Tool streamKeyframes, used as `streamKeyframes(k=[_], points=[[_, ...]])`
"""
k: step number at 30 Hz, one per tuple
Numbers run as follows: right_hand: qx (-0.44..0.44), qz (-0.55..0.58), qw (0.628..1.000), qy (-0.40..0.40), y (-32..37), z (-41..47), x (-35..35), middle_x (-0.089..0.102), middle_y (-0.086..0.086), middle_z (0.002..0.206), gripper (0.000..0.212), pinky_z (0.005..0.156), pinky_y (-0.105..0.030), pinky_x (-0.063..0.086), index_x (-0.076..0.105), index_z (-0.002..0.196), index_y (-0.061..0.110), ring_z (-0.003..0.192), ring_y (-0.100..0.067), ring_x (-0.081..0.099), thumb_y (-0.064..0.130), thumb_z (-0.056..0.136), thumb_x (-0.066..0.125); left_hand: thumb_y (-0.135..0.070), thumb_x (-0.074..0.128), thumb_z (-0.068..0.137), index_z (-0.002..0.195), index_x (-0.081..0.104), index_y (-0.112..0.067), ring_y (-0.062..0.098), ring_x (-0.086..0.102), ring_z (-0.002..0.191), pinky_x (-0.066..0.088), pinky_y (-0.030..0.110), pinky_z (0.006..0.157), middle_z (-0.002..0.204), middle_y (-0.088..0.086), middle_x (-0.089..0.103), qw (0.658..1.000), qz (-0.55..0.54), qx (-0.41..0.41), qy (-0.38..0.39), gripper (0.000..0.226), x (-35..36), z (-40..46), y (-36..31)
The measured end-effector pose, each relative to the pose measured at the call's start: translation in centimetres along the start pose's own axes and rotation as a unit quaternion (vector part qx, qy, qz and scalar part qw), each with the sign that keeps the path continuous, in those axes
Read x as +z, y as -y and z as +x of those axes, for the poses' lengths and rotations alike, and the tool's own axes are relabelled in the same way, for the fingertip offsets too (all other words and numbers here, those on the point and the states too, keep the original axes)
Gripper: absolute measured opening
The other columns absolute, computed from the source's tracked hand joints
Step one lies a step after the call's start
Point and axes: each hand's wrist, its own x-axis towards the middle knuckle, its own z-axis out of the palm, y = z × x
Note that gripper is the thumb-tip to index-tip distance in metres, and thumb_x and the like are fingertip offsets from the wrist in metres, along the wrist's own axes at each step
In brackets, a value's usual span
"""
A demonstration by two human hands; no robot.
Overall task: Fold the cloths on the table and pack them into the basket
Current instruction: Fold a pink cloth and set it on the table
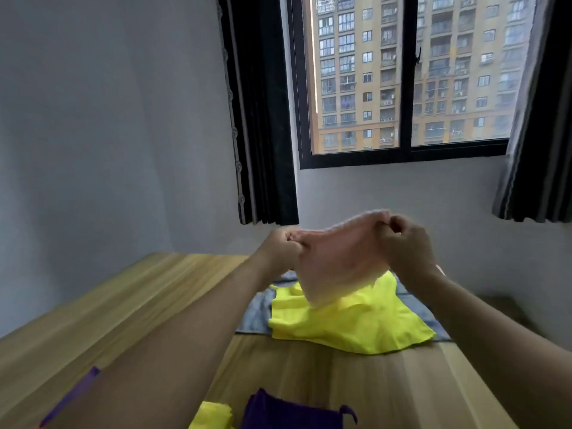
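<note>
Head view shows a pale pink cloth (339, 261), soft and blurred, held up above the wooden desk (123, 305). Left hand (283, 247) and right hand (405, 246) each pinch a top corner with curled fingers. Beneath it a yellow cloth (349, 323) lies rumpled over a grey cloth (257, 314).

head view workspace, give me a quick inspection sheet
surface: wooden table.
job's things: pink cloth held up in the air; yellow cloth lying on a grey cloth; purple cloth and a second yellow piece at the near edge; basket not in view.
clutter: purple strip, unclear what.
hands: left hand and right hand each pinch a top corner of the pink cloth.
cables: nothing seen.
surroundings: window, dark curtains, grey wall.
</note>
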Motion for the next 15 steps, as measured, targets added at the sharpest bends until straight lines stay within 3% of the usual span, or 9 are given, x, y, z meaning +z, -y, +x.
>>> streamKeyframes(k=[3, 8, 11, 15], points=[[0.078, -0.103, 0.990, 0.063, -4.4, -4.8, -1.4, 0.066, -0.009, 0.077, 0.023, 0.068, -0.035, 0.045, 0.064, 0.077, 0.008, 0.077, -0.029, 0.059, 0.023, 0.090, 0.053, 0.003, 0.046, 0.077, 0.074, 0.057, -0.012, 0.019, 0.050, 0.065, 0.044, 0.032, 0.060, 0.065, 0.007, 0.051, 0.988, 0.063, -0.072, 0.119, 0.018, 3.1, -3.7, 4.4], [0.214, -0.206, 0.912, 0.283, -9.4, -7.8, -2.6, 0.068, -0.017, 0.092, 0.022, 0.078, -0.046, 0.056, 0.065, 0.085, 0.008, 0.091, -0.035, 0.065, 0.025, 0.089, 0.051, -0.010, 0.044, 0.063, 0.076, 0.051, -0.014, 0.018, 0.041, 0.069, 0.035, 0.027, 0.055, 0.073, 0.007, 0.041, 0.960, 0.159, -0.123, 0.193, 0.016, 7.1, -6.1, 8.3], [0.243, -0.200, 0.892, 0.324, -10.4, -7.8, -2.0, 0.064, -0.014, 0.084, 0.019, 0.061, -0.040, 0.058, 0.064, 0.084, 0.007, 0.080, -0.032, 0.065, 0.020, 0.088, 0.050, -0.011, 0.043, 0.060, 0.064, 0.044, -0.018, 0.017, 0.035, 0.058, 0.027, 0.023, 0.049, 0.063, 0.003, 0.037, 0.956, 0.168, -0.146, 0.189, 0.008, 8.6, -5.5, 9.6], [0.171, -0.246, 0.913, 0.278, -12.9, -5.2, 1.1, 0.063, -0.018, 0.090, 0.026, 0.062, -0.034, 0.047, 0.061, 0.082, 0.007, 0.090, -0.035, 0.062, 0.026, 0.093, 0.046, -0.003, 0.045, 0.072, 0.058, 0.038, -0.016, 0.016, 0.031, 0.052, 0.021, 0.023, 0.045, 0.056, 0.001, 0.035, 0.971, 0.145, -0.170, 0.088, 0.021, 9.3, -1.6, 12.3]])
